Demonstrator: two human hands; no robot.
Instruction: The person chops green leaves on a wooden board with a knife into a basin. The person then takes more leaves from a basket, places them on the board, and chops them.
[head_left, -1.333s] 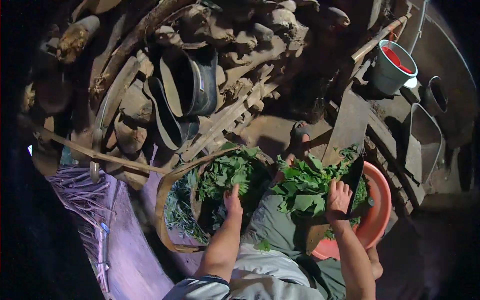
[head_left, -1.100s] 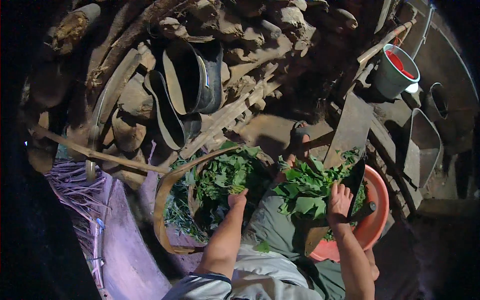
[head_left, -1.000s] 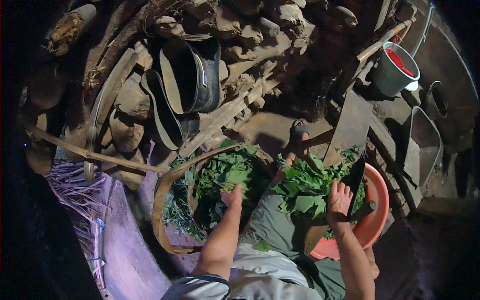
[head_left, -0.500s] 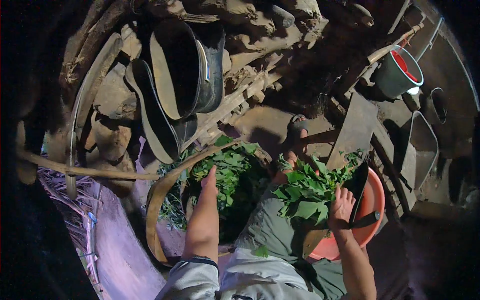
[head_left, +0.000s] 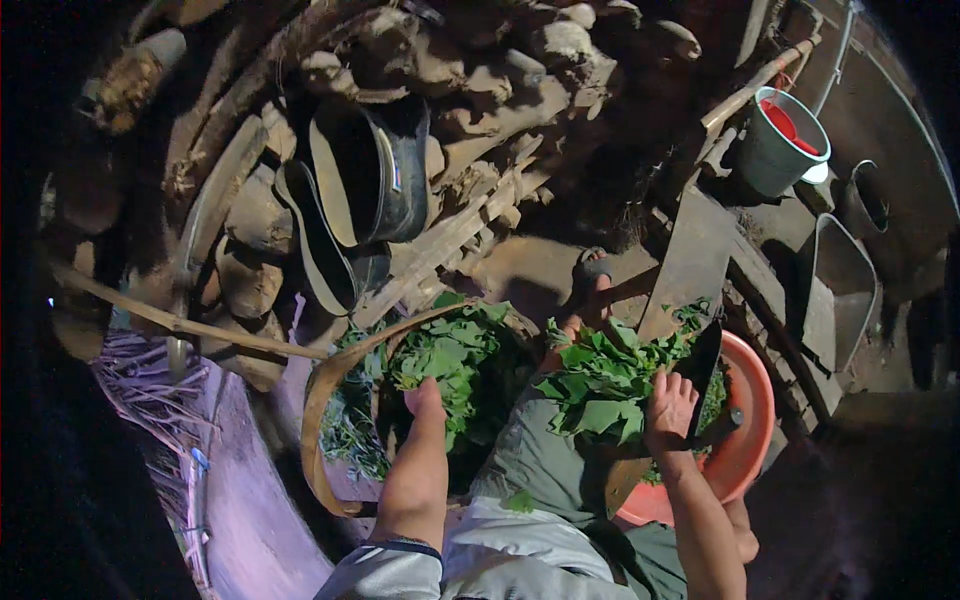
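In a basket with a wooden rim (head_left: 318,440) at my left knee, my left hand (head_left: 424,398) reaches among green leaves (head_left: 465,350). Its fingers are mostly buried there. Over my right leg lies a thick bunch of broad green leaves (head_left: 600,385). My right hand (head_left: 671,405) is closed on the near right end of this bunch, fingers curled over. Close beside it stands a dark blade (head_left: 709,350), with a dark rod-like handle (head_left: 722,427) sticking out to the right. Beneath is an orange basin (head_left: 757,400) with cut green bits (head_left: 714,400) inside.
Two dark rubber-like containers (head_left: 408,180) stand at the back left before stacked wood (head_left: 260,215). A grey bucket (head_left: 775,165) with something red inside is at the back right. A flat board (head_left: 690,255) leans near my foot (head_left: 598,275). Twigs (head_left: 140,385) lie far left.
My left hand has moved nearer to me and sunk into the basket's leaves. My right hand and the handle have shifted slightly left, showing more cut bits in the basin. The view has tilted a little.
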